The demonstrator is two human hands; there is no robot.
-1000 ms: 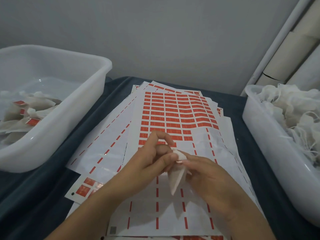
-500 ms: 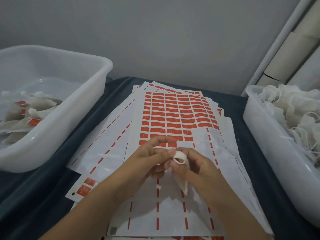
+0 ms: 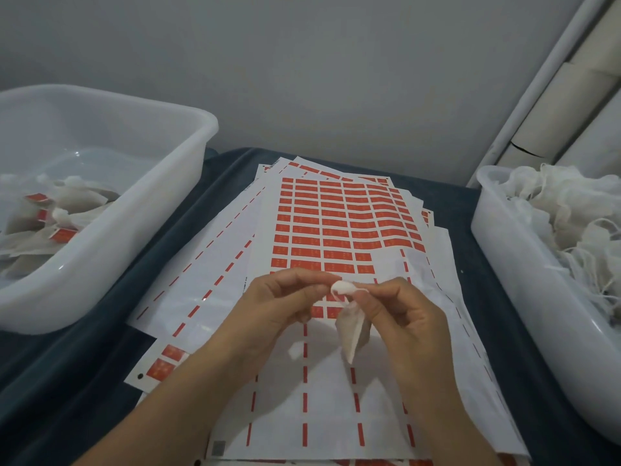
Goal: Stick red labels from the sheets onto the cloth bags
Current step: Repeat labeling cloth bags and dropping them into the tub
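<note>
Dim, cool and evenly lit from above, with soft shadows under the hands (image 3: 336, 314) on the glossy label sheets (image 3: 336, 398), slight blur throughout, and wide-angle bending of the tubs (image 3: 100, 264) at left and right.

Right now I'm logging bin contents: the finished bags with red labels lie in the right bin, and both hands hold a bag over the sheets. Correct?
No. The head view shows the labelled bags in the left bin; the right bin holds unlabelled ones. Both the left hand and right hand do hold a bag over the sheets.

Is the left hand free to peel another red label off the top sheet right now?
Probably not yet. The left hand and right hand both pinch the cloth bag. The labels lie uncovered just beyond the fingers, so nothing else blocks it.
</note>
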